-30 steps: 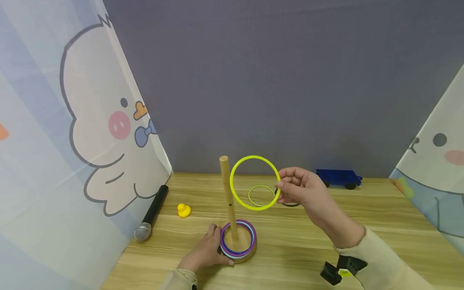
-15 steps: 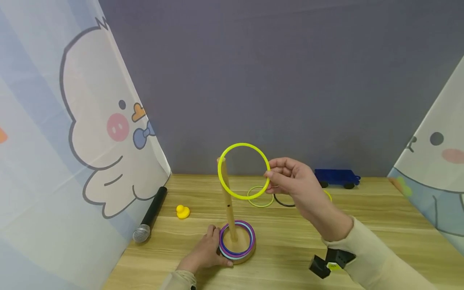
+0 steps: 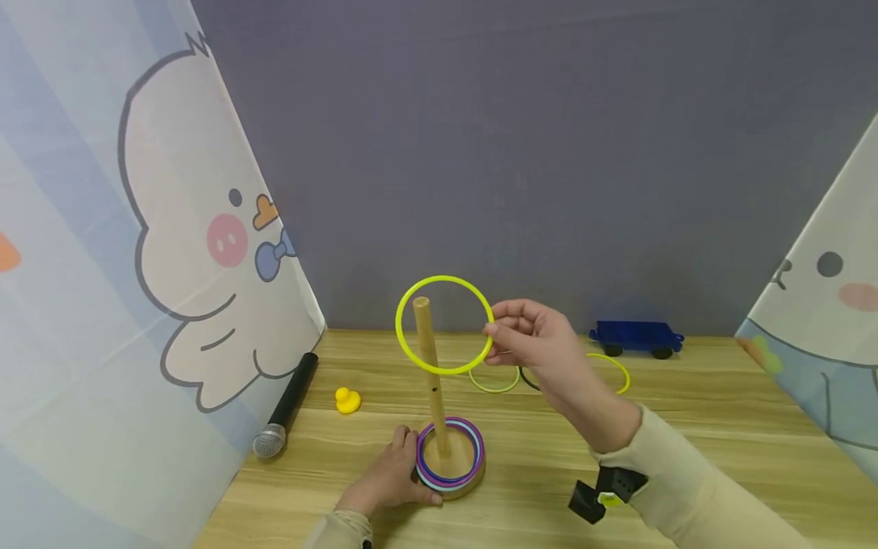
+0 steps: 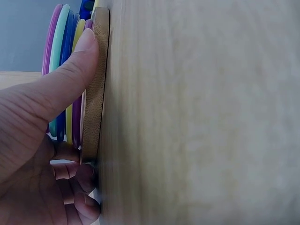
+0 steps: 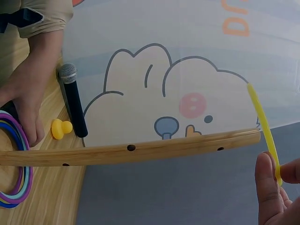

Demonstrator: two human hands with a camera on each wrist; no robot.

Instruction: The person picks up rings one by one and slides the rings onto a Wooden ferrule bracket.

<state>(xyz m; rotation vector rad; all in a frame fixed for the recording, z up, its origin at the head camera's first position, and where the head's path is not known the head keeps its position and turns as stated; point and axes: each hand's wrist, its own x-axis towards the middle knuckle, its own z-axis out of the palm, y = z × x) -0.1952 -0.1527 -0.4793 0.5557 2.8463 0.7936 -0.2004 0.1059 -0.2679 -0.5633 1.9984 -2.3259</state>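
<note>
My right hand (image 3: 542,343) pinches a yellow ring (image 3: 398,324) by its right edge, between thumb and fingers. In the head view the ring frames the top of an upright wooden post (image 3: 437,404). The right wrist view has the ring (image 5: 265,126) edge-on, just past the post's tip (image 5: 248,137). My left hand (image 3: 387,473) grips the stand's round wooden base (image 4: 96,93), thumb on one side and fingers curled on the other. Around the post's foot lies a stack of several rings (image 4: 50,42) in purple, pale green, blue and yellow.
A black microphone (image 3: 291,400) and a yellow toy duck (image 3: 347,400) lie left of the stand. Behind my right hand are a light green ring (image 3: 495,391), a partly hidden black ring (image 3: 527,380) and another yellow ring (image 3: 627,374). A blue toy wagon (image 3: 636,337) stands by the grey backdrop.
My right hand has carried the yellow ring leftward, from beside the post to its top, and the ring looks flatter now. My left hand has stayed at the base.
</note>
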